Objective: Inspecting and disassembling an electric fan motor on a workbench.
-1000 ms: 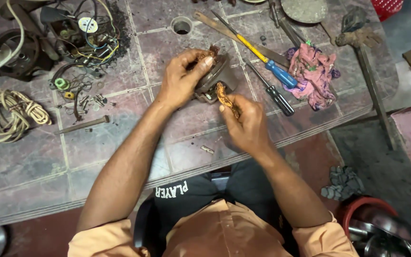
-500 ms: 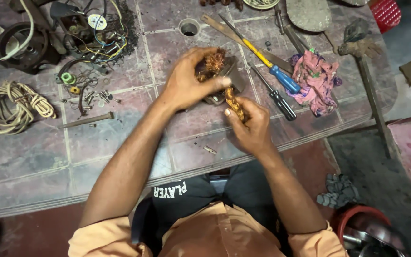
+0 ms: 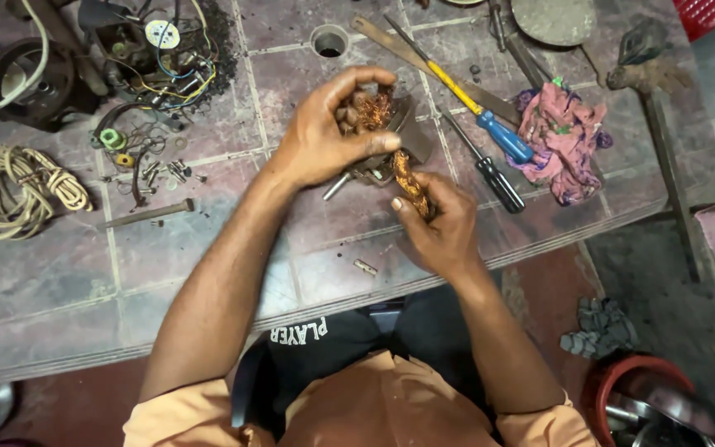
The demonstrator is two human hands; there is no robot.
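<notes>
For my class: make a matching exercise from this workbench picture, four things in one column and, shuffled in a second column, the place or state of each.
Things:
1. copper wire bundle
2. blue-handled screwdriver
3. pink rag
4. coiled cord

Places or states:
A. crumpled near the table's right edge
B. gripped in the left hand
C. lying loose at the far left
D. lying slantwise between the hands and the rag

Pairs: 1-B, 2-D, 3-A, 4-C
</notes>
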